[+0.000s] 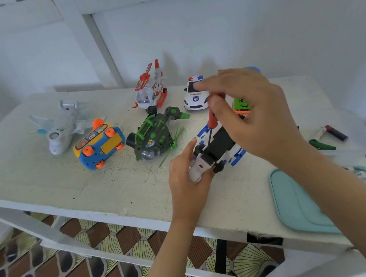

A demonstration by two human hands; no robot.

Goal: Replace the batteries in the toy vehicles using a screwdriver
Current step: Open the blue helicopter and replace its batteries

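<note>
A white and blue toy vehicle lies upside down on the white table, its black underside facing up. My left hand grips its near end. My right hand pinches a red-handled screwdriver from above, its thin shaft reaching down to the black underside. Other toys stand behind: a white plane, a blue and yellow bus on its side, a green helicopter, a red and white helicopter, a police car, and an orange and green toy partly hidden by my right hand.
A teal tray lies at the table's near right edge. Batteries and a green piece lie at the right, past my right wrist. A white wall rises behind the table; patterned floor shows below its front edge.
</note>
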